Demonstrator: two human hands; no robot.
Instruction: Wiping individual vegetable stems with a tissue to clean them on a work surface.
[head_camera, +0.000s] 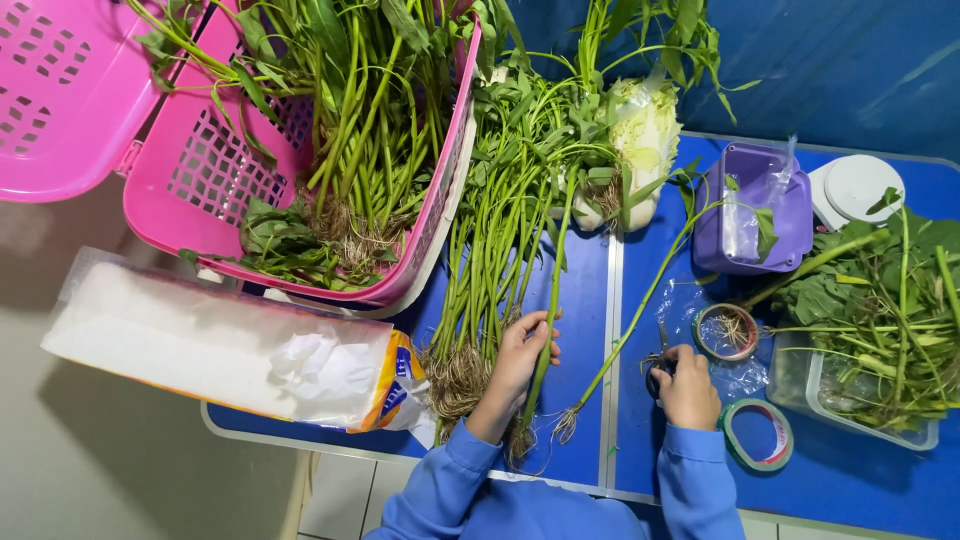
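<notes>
Blue table with greens, pink basket, tape rolls, purple tub.

Bright, even overhead lighting, saturated colour, soft short shadows under the pink basket and the paper pack, faint glare on clear plastic wrap, mild wide-angle curvature toward frame edges, centre sharp, floor dimmer, slightly soft corners.

A: What colours do I have on the table?

B: Blue top, pale seam down it. Stalks green, roots tan. Basket hot pink, grid-holed.

A: I note a lilac tub, green tape ring, white and pale-yellow cabbage.

B: Sleeves mid-blue. Bag clear over white, orange and blue end.
</notes>
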